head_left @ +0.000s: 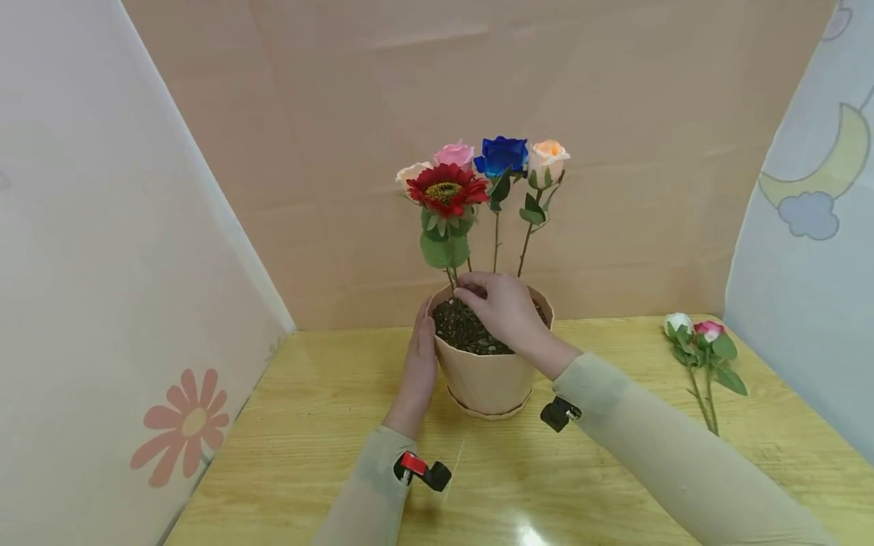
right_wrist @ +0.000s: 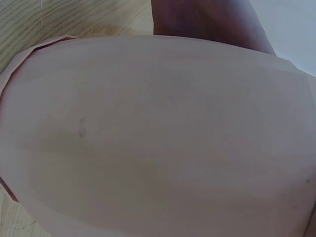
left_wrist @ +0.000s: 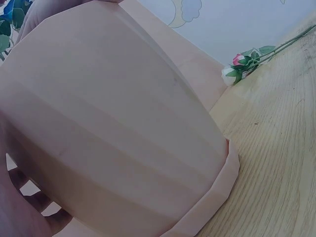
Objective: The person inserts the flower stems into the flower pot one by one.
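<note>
From the head, the beige flowerpot stands on its saucer, on the bench near its back edge. The right hand reaches over the rim and pinches what looks like the stem of the red gerbera-like flower, low down by the soil. The left hand lies along the pot's left wall, steadying without gripping. Behind the red bloom are a cream rose and a pink rose; a blue rose and a peach rose stand further right. A white rose and a deep-pink rose lie towards the bench's back right corner. The step in hand seems to be seating the red flower; the next move probably calls for firming its stem, releasing it, then reaching for one of the lying roses

From the left wrist, the left hand's fingers spread against the pot wall, and the two lying roses show beyond the saucer

From the right wrist, the pot wall fills most of the view, with part of the left hand behind it; the right hand's grasp cannot be told here
</note>
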The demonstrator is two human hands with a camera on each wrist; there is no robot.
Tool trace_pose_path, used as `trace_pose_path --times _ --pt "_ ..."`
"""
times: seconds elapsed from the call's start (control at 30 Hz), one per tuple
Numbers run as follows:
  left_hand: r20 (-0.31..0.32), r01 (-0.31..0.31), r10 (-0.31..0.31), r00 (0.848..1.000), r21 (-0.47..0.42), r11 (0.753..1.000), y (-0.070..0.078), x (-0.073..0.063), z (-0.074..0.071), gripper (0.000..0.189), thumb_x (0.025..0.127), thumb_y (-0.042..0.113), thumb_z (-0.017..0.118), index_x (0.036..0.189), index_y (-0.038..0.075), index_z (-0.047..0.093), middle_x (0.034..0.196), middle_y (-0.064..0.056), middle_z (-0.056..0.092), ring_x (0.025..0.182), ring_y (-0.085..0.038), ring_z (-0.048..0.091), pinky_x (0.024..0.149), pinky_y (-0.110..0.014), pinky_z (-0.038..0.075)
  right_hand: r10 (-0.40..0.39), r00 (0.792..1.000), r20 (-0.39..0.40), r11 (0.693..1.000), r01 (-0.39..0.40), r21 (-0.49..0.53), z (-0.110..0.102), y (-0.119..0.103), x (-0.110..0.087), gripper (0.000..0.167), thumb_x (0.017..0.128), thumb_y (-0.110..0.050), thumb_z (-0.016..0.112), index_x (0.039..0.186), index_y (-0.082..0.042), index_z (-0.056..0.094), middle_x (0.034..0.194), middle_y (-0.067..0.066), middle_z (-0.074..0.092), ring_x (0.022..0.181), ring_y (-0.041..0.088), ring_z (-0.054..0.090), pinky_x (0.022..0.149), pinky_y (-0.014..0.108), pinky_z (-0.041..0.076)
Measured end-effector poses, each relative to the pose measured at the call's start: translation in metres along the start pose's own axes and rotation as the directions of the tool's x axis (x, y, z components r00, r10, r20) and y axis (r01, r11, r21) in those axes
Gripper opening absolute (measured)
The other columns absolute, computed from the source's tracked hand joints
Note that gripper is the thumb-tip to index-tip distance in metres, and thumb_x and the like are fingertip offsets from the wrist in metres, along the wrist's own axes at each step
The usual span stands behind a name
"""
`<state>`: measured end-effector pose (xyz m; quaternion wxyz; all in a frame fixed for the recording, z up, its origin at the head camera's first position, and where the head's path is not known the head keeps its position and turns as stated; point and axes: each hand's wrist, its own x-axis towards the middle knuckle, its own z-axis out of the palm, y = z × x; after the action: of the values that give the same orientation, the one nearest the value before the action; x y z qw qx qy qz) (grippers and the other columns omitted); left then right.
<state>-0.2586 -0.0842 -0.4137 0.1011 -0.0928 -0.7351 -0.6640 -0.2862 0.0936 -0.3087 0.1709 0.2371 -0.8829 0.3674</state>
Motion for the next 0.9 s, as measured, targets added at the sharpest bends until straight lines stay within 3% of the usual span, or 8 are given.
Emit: trace_pose_path --times 0.17,0.37,0.6,0.9 --pt "-0.006 -0.009 0.009 1.0 0.006 1.0 0.001 0.0005 -0.0003 0.058 0.123 0.046 0.025 0.177 0.025 0.027 0.181 -0.004 0.025 0.167 -0.031 0.02 0.133 -0.059 0.019 0.011 1.0 -0.001 1.0 -0.011 0.002 -0.0007 -0.0017 -0.0013 0.025 0.109 -0.028 0.074 0.125 -0.011 0.084 0.11 0.006 0.083 0.091 0.022 0.076 0.082 0.047 0.062" --pt "0.001 -0.015 0.015 1.0 0.016 1.0 0.0014 -0.0004 -0.0008 0.059 0.123 0.047 0.025 0.177 0.026 0.026 0.181 -0.003 0.026 0.166 -0.03 0.022 0.133 -0.059 0.02 0.024 0.999 -0.029 1.0 -0.024 0.014 -0.0016 -0.0027 -0.0049 0.027 0.108 -0.028 0.076 0.126 -0.009 0.083 0.116 0.008 0.082 0.1 0.026 0.078 0.088 0.05 0.063" --pt "0.006 0.004 -0.004 1.0 0.011 1.0 -0.0019 -0.0004 -0.0013 0.061 0.122 0.052 0.026 0.177 0.028 0.025 0.181 0.001 0.026 0.167 -0.026 0.021 0.134 -0.056 0.019 0.046 0.998 -0.042 0.997 -0.044 0.064 -0.0015 -0.0023 -0.0086 0.024 0.108 -0.027 0.077 0.122 -0.01 0.083 0.112 0.005 0.083 0.099 0.024 0.078 0.088 0.049 0.064" --pt "0.011 0.005 -0.005 1.0 0.007 1.0 -0.0009 -0.0009 -0.0018 0.061 0.121 0.054 0.025 0.177 0.029 0.025 0.181 0.002 0.025 0.167 -0.025 0.02 0.134 -0.057 0.018 0.026 0.998 -0.055 0.996 -0.021 0.081 -0.0006 -0.0011 -0.0091 0.022 0.109 -0.027 0.075 0.122 -0.012 0.084 0.113 0.004 0.083 0.1 0.023 0.078 0.087 0.048 0.064"
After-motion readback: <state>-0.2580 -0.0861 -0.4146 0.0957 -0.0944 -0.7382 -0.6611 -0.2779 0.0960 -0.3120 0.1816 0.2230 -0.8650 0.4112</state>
